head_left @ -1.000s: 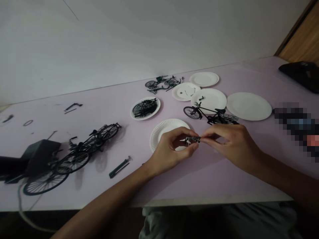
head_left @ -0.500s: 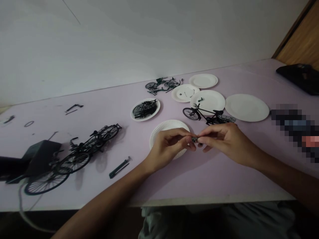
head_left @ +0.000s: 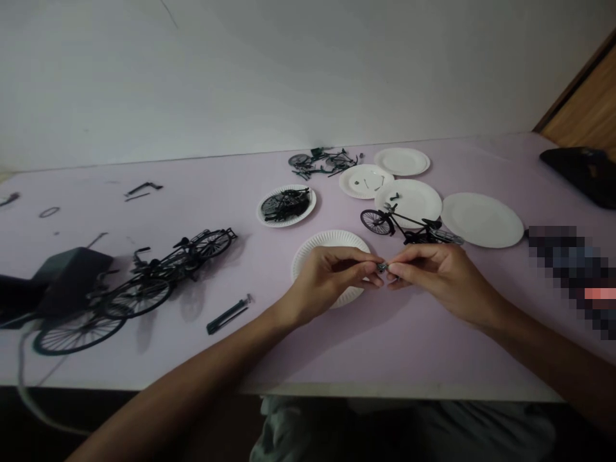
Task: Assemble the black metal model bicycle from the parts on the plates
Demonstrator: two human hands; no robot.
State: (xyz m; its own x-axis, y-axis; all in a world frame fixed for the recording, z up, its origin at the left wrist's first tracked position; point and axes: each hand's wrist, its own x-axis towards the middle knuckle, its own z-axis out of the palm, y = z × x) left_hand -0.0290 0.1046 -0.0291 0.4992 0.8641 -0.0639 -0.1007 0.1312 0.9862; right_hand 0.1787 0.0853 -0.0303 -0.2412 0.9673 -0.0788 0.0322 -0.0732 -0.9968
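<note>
Between my fingertips sits a small dark metallic part (head_left: 382,267), too small to make out in detail. My left hand (head_left: 332,279) pinches it from one side, and my right hand (head_left: 433,276) pinches it from the other. Both hands are raised over the near part of a ribbed white paper plate (head_left: 303,250), which the left hand partly covers. Just beyond my right hand stands a black model bicycle (head_left: 409,224); its lower rear is hidden by that hand.
Dark bicycle parts fill a small plate (head_left: 286,205); more parts (head_left: 325,162) lie near the wall. Several white plates (head_left: 482,219) spread right. Left are model bicycles (head_left: 192,256), a green pump-like piece (head_left: 228,314) and a dark boxy object (head_left: 72,276). A black item (head_left: 580,173) lies far right.
The view has tilted slightly. Both hands stay pinched together at the small part, which seems to have turned a little between the fingers.
</note>
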